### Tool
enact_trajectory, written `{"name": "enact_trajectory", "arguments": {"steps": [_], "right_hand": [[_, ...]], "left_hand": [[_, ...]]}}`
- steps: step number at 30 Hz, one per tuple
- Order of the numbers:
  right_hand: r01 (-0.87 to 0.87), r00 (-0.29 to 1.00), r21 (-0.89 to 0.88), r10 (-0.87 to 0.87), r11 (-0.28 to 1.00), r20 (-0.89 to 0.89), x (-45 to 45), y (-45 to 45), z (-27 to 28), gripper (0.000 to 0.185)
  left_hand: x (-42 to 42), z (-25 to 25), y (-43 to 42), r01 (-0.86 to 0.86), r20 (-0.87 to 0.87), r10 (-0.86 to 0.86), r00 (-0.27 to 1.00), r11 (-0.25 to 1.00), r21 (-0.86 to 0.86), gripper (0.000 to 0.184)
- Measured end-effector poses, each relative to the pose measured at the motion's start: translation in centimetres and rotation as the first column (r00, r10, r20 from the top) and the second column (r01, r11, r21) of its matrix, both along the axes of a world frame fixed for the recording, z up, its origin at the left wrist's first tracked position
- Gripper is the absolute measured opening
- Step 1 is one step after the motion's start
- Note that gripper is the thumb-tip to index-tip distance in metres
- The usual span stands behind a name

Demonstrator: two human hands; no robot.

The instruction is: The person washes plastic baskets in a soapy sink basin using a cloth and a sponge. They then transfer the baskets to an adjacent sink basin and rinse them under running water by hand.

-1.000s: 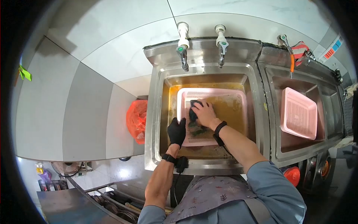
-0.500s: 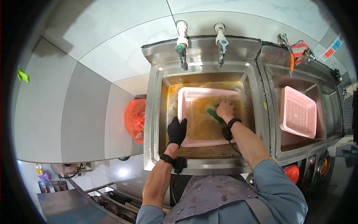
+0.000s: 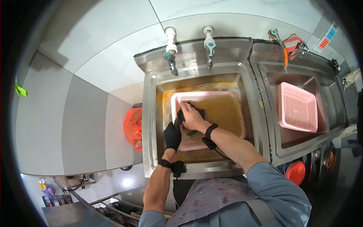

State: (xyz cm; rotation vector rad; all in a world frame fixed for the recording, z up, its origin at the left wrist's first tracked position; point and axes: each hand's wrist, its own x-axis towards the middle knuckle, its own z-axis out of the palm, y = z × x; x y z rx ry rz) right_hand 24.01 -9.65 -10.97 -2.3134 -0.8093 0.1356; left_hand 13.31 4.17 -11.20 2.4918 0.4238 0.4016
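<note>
My left hand [image 3: 172, 135], in a black glove, is closed on the near left rim of a pink plastic basket [image 3: 211, 93]. The basket sits partly under murky yellow-brown water in the steel sink [image 3: 150, 113]. Inside its left end, my bare right hand [image 3: 192, 118] is closed over what looks like a scrub brush [image 3: 199, 112]. Dark bristly edges show beside the fingers, and a bit of green shows below the palm; the hand covers the rest. Both wrists wear black bands with small devices and cables.
Two taps [image 3: 171, 56] [image 3: 210, 49] stand over the sink's back edge. In the right-hand sink lies a second pink basket [image 3: 298, 108] below a tap with an orange hose [image 3: 285, 56]. A red plastic bag [image 3: 133, 128] sits left of the sink.
My right hand has moved left with the brush, from the middle of the basket to its left end. My left hand stays on the rim. The view has shifted slightly.
</note>
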Motion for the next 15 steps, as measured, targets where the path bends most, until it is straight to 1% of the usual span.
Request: {"name": "enact_trajectory", "arguments": {"steps": [1,2,3,4,6,7,8,10,11,12,13,14,15], "right_hand": [[-0.071,0.997,0.092,0.071,0.993,0.005,0.0,-0.1,-0.2,0.079],[-0.14,0.99,0.181,0.14,0.973,0.016,0.1,-0.4,-0.4,0.083],[-0.168,0.974,0.124,0.184,0.978,-0.133,0.1,-1.3,-0.1,0.082],[-0.164,0.975,0.121,0.18,0.979,-0.132,0.0,-2.0,0.0,0.082],[-0.33,0.941,-0.128,0.317,0.935,-0.117,-0.4,-3.6,-0.1,0.081],[-0.357,0.932,-0.256,0.363,0.898,-0.029,-0.7,-4.7,-0.1,0.078],[-0.364,0.93,-0.252,0.367,0.897,-0.036,-0.8,-5.6,0.0,0.078],[-0.317,0.927,-0.411,0.371,0.855,0.057,-0.1,-7.0,-0.1,0.072],[-0.328,0.924,-0.405,0.379,0.853,0.049,-0.1,-7.7,-0.5,0.072],[-0.284,0.948,-0.402,0.316,0.871,0.015,0.3,-8.3,-1.1,0.067],[-0.235,0.968,-0.403,0.251,0.884,-0.014,0.9,-8.9,-1.8,0.062],[-0.239,0.966,-0.402,0.257,0.884,-0.01,1.5,-9.4,-2.4,0.062],[-0.149,0.988,-0.411,0.15,0.899,-0.03,2.0,-10.0,-3.1,0.057]], "left_hand": [[0.0,-0.3,0.3,0.005,-0.013,-0.005,1.0,1.0,-0.001,0.056],[0.1,-0.7,0.1,-0.031,-0.026,0.029,0.999,0.997,-0.07,0.054],[0.3,-0.1,-0.3,-0.069,-0.038,0.065,0.997,0.988,-0.138,0.053],[0.4,0.5,-0.6,-0.065,-0.038,0.06,0.997,0.988,-0.141,0.053],[0.2,1.3,-0.7,-0.041,-0.002,0.041,0.999,0.992,-0.116,0.053],[0.1,0.9,-0.6,-0.047,-0.007,0.046,0.999,0.992,-0.116,0.053],[-0.3,0.5,-0.5,-0.007,0.041,0.01,0.999,0.998,-0.065,0.053],[-0.7,-0.1,-0.2,0.02,0.078,-0.019,0.997,1.0,-0.009,0.054],[-0.7,-0.4,-0.1,-0.009,0.011,0.01,1.0,0.998,-0.066,0.054],[-0.7,-0.4,-0.1,-0.041,-0.05,0.036,0.998,0.992,-0.118,0.054],[-1.0,0.5,-0.6,-0.034,-0.004,0.034,0.999,0.995,-0.096,0.055],[-1.1,1.5,-0.9,-0.04,-0.001,0.041,0.999,0.995,-0.094,0.055],[-1.1,2.4,-1.1,-0.085,-0.094,0.073,0.993,0.989,-0.122,0.055]]}}
